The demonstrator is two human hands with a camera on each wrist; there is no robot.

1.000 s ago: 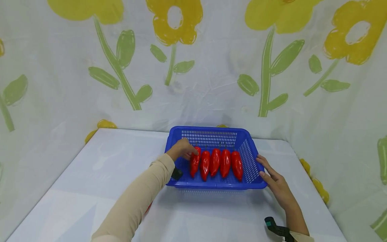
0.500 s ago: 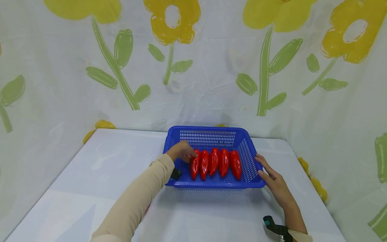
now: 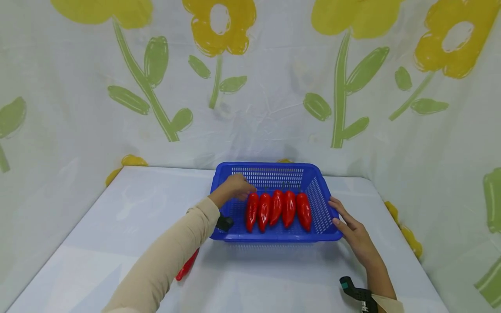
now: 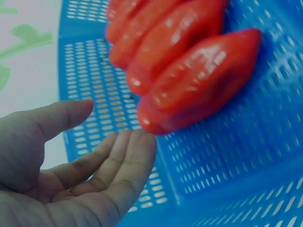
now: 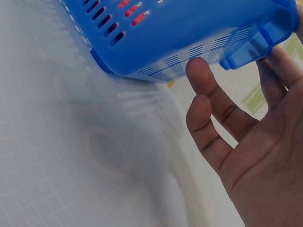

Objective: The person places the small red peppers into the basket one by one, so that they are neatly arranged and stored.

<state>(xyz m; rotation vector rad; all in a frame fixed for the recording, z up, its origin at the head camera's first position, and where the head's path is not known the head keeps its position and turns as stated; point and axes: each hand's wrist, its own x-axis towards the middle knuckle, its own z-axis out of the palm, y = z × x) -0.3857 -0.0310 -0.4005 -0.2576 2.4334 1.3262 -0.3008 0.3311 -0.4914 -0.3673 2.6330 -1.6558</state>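
Note:
Several shiny red peppers [image 3: 288, 209] lie side by side in a blue plastic basket [image 3: 270, 238]. My left hand [image 3: 239, 186] is over the basket's left part, just behind the leftmost pepper [image 3: 252, 212]. In the left wrist view the thumb and fingers of that hand [image 4: 102, 184] are spread apart with nothing between them. The fingertips are close to the end of the nearest pepper [image 4: 203, 82]. At the basket's right side, my right hand [image 3: 358, 243] holds the rim; the right wrist view shows two fingers [image 5: 201, 75] extended below the rim.
Another red pepper [image 3: 188, 264] lies on the white table [image 3: 117, 226] in front of the basket, partly behind the left sleeve [image 3: 172, 256]. A flower-printed curtain [image 3: 270, 95] hangs behind the table. Black wrist cameras are strapped to both arms.
My left hand has let go of the leftmost pepper and drawn back a little up and left. The pepper on the table shows more now. The right hand stays at the rim.

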